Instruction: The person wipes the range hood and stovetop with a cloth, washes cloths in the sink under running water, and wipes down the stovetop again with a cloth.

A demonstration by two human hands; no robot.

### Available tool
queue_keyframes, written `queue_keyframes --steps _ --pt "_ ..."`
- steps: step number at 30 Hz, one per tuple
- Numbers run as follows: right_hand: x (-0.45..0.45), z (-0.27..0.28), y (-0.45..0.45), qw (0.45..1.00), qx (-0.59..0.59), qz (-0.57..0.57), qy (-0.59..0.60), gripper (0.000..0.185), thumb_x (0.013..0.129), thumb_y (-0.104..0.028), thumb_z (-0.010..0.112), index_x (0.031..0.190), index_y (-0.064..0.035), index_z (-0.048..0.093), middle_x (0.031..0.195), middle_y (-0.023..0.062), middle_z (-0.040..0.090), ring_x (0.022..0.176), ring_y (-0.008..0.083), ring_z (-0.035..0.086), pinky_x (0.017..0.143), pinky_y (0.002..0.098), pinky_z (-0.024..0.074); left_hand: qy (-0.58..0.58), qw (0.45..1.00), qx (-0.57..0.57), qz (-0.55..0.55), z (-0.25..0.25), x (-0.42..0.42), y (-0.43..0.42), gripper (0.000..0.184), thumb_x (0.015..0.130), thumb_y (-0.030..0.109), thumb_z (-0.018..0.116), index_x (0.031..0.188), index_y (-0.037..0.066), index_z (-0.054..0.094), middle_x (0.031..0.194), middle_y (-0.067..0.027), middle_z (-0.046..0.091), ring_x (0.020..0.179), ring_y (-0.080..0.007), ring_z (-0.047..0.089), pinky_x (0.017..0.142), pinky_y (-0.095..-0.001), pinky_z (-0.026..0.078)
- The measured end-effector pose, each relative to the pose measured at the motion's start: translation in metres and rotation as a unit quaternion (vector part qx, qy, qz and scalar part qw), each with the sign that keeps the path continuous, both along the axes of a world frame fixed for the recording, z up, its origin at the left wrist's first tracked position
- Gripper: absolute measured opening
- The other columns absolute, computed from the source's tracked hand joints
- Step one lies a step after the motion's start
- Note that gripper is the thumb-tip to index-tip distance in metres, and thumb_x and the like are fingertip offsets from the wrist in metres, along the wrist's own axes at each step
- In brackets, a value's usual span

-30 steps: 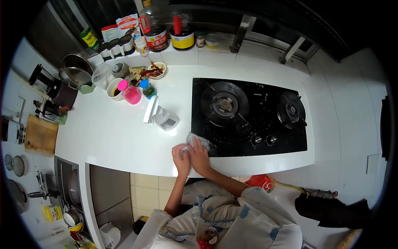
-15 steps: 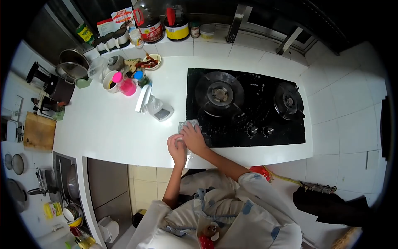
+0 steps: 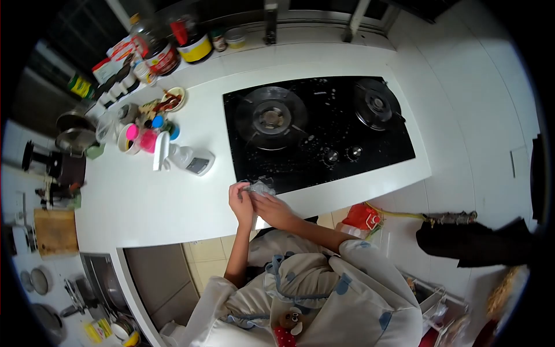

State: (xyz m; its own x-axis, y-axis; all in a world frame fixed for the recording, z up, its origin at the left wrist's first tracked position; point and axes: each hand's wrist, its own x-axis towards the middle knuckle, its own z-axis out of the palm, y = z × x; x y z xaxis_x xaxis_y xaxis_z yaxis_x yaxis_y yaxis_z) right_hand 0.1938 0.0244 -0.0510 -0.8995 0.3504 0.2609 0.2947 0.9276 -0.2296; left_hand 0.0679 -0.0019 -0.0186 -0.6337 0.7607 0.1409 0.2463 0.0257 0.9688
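A crumpled grey cloth (image 3: 262,188) is bunched between my two hands at the front left corner of the black gas stove (image 3: 324,130). My left hand (image 3: 240,201) has its fingers curled on the cloth's left side. My right hand (image 3: 270,208) grips the cloth from the right and below, its fingertips partly hidden. White spots of foam or droplets dot the glass stove top around the burners and knobs. Left of the stove, a white spray bottle (image 3: 193,160) stands on the white counter (image 3: 144,199).
Jars with pink (image 3: 147,140) and blue lids, a bowl, and a plate of dried peppers (image 3: 173,99) sit at the back left. Large sauce bottles (image 3: 195,46) line the ledge. A cutting board (image 3: 55,232) leans at far left. A red bag (image 3: 361,218) lies below the counter.
My view has turned, so the stove and counter appear tilted. Both hands have drawn back toward the counter's front edge with the cloth, which is now gathered between them.
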Motion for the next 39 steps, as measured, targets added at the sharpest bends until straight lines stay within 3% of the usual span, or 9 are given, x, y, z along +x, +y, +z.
queue_keyframes --steps 7,10,13,18,23,29,30,35,39 --pt "0.098 0.018 0.011 0.986 -0.016 -0.162 -0.024 0.038 0.083 -0.016 0.045 0.12 -0.0096 0.048 0.134 0.0079 0.038 0.125 0.0237 0.032 0.102 0.04 0.0261 0.071 0.991 -0.004 -0.118 -0.004 0.038 0.016 0.02 0.075 -0.007 0.042 0.083 0.001 0.059 0.087 -0.0112 0.054 0.081 -0.0219 0.052 0.072 -0.0273 0.041" --pt "0.152 0.018 0.022 0.953 -0.076 -0.288 -0.059 0.042 0.083 -0.012 0.045 0.124 -0.0076 0.044 0.135 0.0123 0.036 0.127 0.0276 0.03 0.102 0.0412 0.0256 0.061 0.984 -0.016 -0.164 0.004 0.059 0.031 0.019 0.076 -0.007 0.043 0.083 0.0 0.059 0.085 -0.0109 0.054 0.076 -0.0211 0.052 0.068 -0.0265 0.041" --pt "0.2 0.014 0.031 0.898 -0.124 -0.422 0.021 0.05 0.083 -0.012 0.045 0.131 -0.0037 0.034 0.139 0.0151 0.03 0.128 0.0318 0.027 0.104 0.0438 0.0211 0.059 0.975 -0.028 -0.213 0.006 0.083 0.044 0.019 0.077 -0.007 0.043 0.084 0.0 0.059 0.083 -0.0105 0.054 0.074 -0.0198 0.053 0.066 -0.0262 0.041" --pt "0.251 -0.001 0.071 0.816 -0.044 -0.574 0.045 0.042 0.09 -0.019 0.038 0.132 -0.0109 0.036 0.141 0.0139 0.027 0.13 0.0329 0.024 0.103 0.049 0.0185 0.047 0.952 -0.01 -0.304 0.005 0.13 0.059 0.021 0.076 -0.009 0.042 0.084 0.001 0.059 0.085 -0.0107 0.055 0.077 -0.0222 0.055 0.069 -0.0273 0.043" --pt "0.296 -0.005 0.127 0.782 0.015 -0.622 0.014 0.041 0.091 -0.021 0.039 0.13 -0.012 0.039 0.139 0.0115 0.031 0.129 0.0296 0.026 0.104 0.0487 0.0181 0.065 0.919 -0.022 -0.387 0.005 0.17 0.074 0.025 0.07 -0.01 0.044 0.087 0.002 0.059 0.089 -0.0117 0.056 0.082 -0.0247 0.055 0.072 -0.0296 0.043" --pt "0.329 -0.023 0.197 0.686 0.061 -0.725 0.014 0.04 0.089 -0.023 0.042 0.128 -0.0134 0.044 0.135 0.014 0.036 0.127 0.0328 0.029 0.102 0.0511 0.0208 0.06 0.91 -0.04 -0.409 0.014 0.22 0.098 0.026 0.072 -0.009 0.044 0.091 0.002 0.059 0.093 -0.012 0.057 0.082 -0.0255 0.056 0.071 -0.0287 0.043" --pt "0.326 -0.03 0.198 0.715 0.102 -0.69 0.05 0.04 0.087 -0.023 0.046 0.126 -0.0129 0.045 0.134 0.015 0.038 0.126 0.0343 0.03 0.101 0.0517 0.0218 0.062 0.909 -0.036 -0.41 0.017 0.228 0.103 0.027 0.072 -0.009 0.043 0.092 0.001 0.058 0.093 -0.012 0.057 0.083 -0.0265 0.056 0.073 -0.0286 0.044" --pt "0.324 -0.009 0.178 0.876 0.035 -0.478 0.063 0.043 0.085 -0.019 0.049 0.128 -0.0135 0.043 0.135 0.014 0.035 0.126 0.0329 0.031 0.101 0.052 0.0225 0.067 0.91 -0.012 -0.409 0.007 0.275 0.132 0.026 0.072 -0.008 0.045 0.093 0.001 0.058 0.098 -0.013 0.056 0.09 -0.0282 0.055 0.078 -0.0306 0.043" --pt "0.379 -0.011 0.191 0.83 0.049 -0.555 -0.006 0.047 0.086 -0.019 0.048 0.132 -0.0136 0.036 0.138 0.0131 0.032 0.126 0.0331 0.03 0.1 0.0525 0.0246 0.126 0.902 -0.008 -0.414 -0.004 0.302 0.146 0.03 0.072 -0.007 0.047 0.098 0.002 0.058 0.111 -0.0133 0.053 0.107 -0.0304 0.048 0.091 -0.0355 0.038"
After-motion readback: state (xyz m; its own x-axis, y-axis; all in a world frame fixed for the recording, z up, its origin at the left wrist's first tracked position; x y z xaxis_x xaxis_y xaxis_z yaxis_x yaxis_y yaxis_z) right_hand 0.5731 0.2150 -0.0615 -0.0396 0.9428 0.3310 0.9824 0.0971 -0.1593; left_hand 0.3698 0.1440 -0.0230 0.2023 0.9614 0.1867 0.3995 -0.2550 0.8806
